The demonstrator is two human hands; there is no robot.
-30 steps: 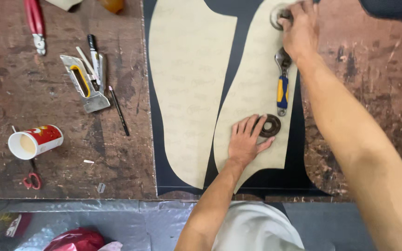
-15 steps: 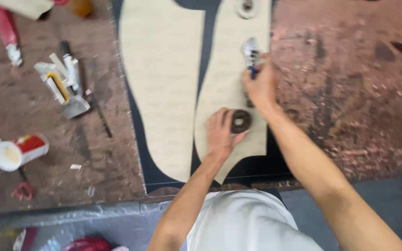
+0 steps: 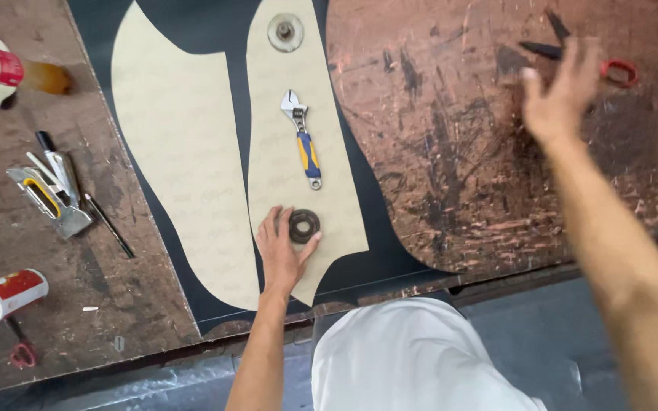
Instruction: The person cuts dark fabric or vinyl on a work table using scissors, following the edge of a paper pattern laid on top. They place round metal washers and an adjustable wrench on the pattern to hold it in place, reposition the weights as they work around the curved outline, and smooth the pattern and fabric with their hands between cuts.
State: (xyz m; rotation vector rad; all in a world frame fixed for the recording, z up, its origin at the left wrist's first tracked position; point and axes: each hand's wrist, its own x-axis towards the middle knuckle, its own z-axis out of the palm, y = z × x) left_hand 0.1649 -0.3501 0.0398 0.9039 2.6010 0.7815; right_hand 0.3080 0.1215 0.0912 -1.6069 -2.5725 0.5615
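Where scarred brown bench [image 3: 451, 152] (heavily scratched) bears paper patterns [image 3: 184, 160], left hand [image 3: 282, 251] spread by ring [image 3: 304, 226], right hand [image 3: 561, 99] open

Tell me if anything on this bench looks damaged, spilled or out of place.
Nothing looks spilled. The brown bench top is badly scratched, with dark stains. A bottle lies on its side at the far left. The wrench and two round weights rest on the paper pattern; the left hand touches the nearer weight.
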